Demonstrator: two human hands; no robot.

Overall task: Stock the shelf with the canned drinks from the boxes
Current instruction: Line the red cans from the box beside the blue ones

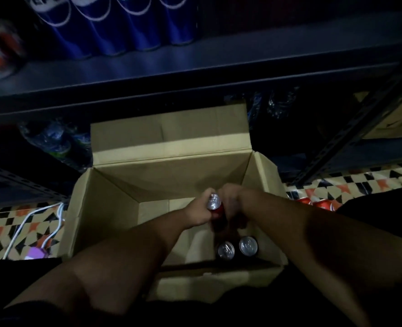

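Both hands reach into the open cardboard box.
The left hand grips a red can above the box floor; the right hand is blurred beside it, grip unclear. 2 more cans stand below them. Behind the box, blue cans line the shelf.

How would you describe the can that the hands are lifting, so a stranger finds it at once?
Find the open cardboard box on the patterned floor below the shelf. Above its middle, the left hand grips a red can. Unlike the two cans standing on the box bottom, it is raised and tilted.
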